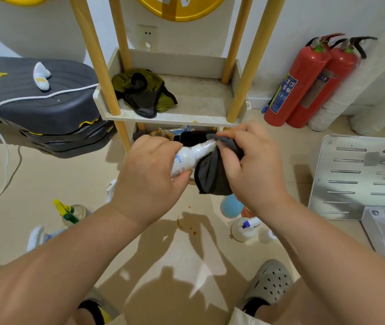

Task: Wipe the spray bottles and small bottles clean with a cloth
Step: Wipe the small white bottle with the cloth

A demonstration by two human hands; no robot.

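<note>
My left hand (150, 174) grips a small white bottle (190, 157) by its body, tilted with the neck pointing up and right. My right hand (249, 160) holds a dark grey cloth (210, 174) bunched around the bottle's neck and top, so the cap is hidden. On the floor stand a spray bottle with a yellow and green trigger (70, 213), a white spray bottle with a blue nozzle (245, 227), a blue-topped bottle (231, 206) and a small clear bottle (265, 235).
A white shelf unit with wooden posts (175, 113) stands just ahead, with olive and black rags (142, 92) on it. Two red fire extinguishers (304, 80) stand at right, a perforated metal panel (355, 177) lies right, a dark machine (39, 104) sits left. My grey clog (269, 281) is below.
</note>
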